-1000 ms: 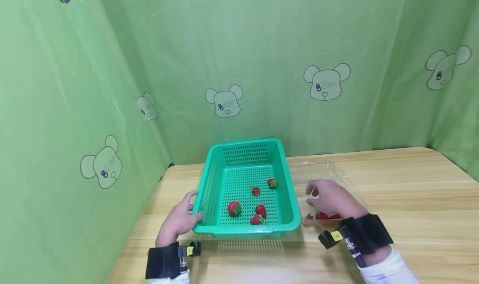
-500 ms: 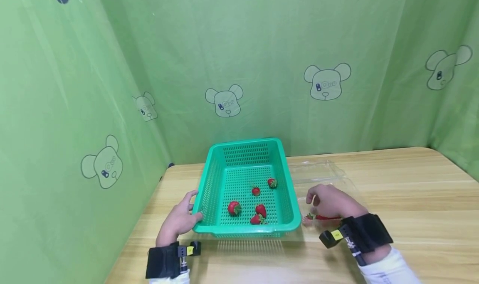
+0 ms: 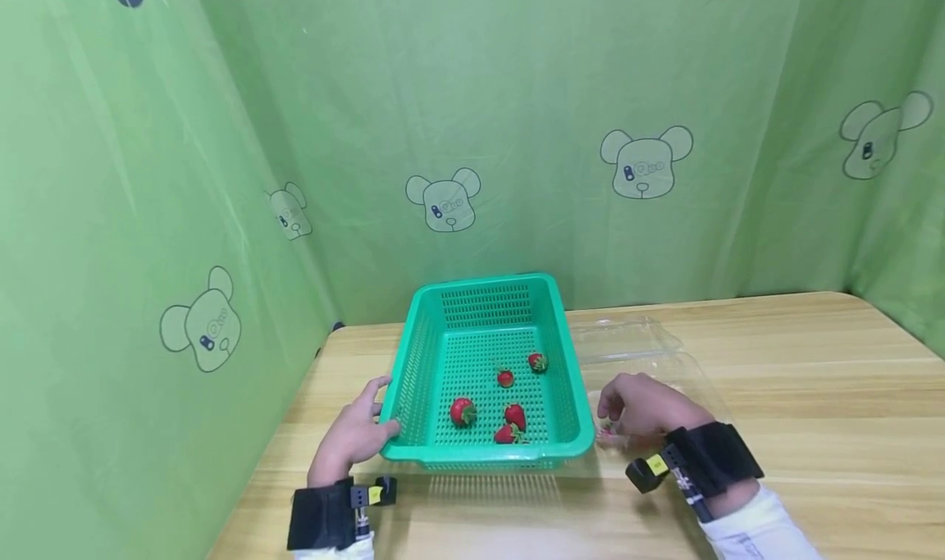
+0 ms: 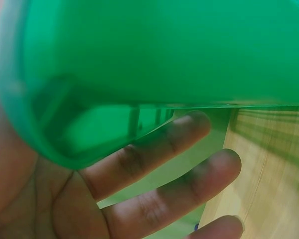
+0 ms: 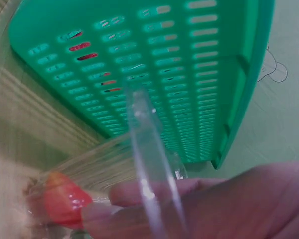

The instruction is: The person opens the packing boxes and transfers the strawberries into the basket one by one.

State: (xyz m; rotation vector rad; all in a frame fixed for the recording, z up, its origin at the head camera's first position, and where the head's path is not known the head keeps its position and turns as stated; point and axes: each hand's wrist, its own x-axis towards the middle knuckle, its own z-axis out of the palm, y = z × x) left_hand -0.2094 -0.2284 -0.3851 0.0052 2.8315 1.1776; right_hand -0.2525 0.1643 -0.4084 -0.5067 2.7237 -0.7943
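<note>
My left hand (image 3: 356, 435) holds the near left corner of a green plastic basket (image 3: 413, 371), thumb over the rim and fingers outside. In the left wrist view the fingers (image 4: 174, 204) are spread below the rim. Several strawberries lie in the basket, such as one at the front left (image 3: 462, 412). My right hand (image 3: 645, 406) reaches down into a clear plastic box (image 3: 616, 339). There a fingertip touches a strawberry (image 5: 65, 200) in the right wrist view. Whether the fingers pinch it is not clear. The hand covers most of the box's near part.
Both basket and box stand side by side on a wooden table (image 3: 805, 380). A green curtain (image 3: 531, 134) printed with bear heads hangs behind the table and along its left side. The clear box's raised edge crosses the right wrist view.
My right hand has moved lower and slightly nearer, over the strawberries at the box's front, its fingers more bent. The left hand and the basket stay where they were.
</note>
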